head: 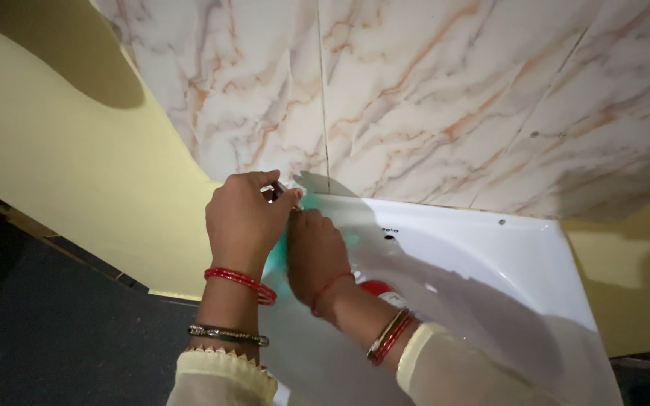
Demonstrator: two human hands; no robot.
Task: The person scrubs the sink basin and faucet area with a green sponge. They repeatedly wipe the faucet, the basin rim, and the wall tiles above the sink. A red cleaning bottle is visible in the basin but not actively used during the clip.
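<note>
My left hand (pixel 244 219) pinches the small metal tap (pixel 274 191), fingers closed on it. My right hand (pixel 314 252) presses a green cloth (pixel 278 254) (mostly hidden, so I cannot tell its long axis) against the white basin (pixel 490 278) rim.

A glossy white ceramic wash basin (pixel 490 263) is fixed against a marble-patterned tile wall (pixel 430 90). A green cloth (pixel 278 256) lies on its rim, pressed under the 2 hands' grip at the back left corner. A red round object (pixel 376 289) sits in the bowl just right of that grip.
</note>
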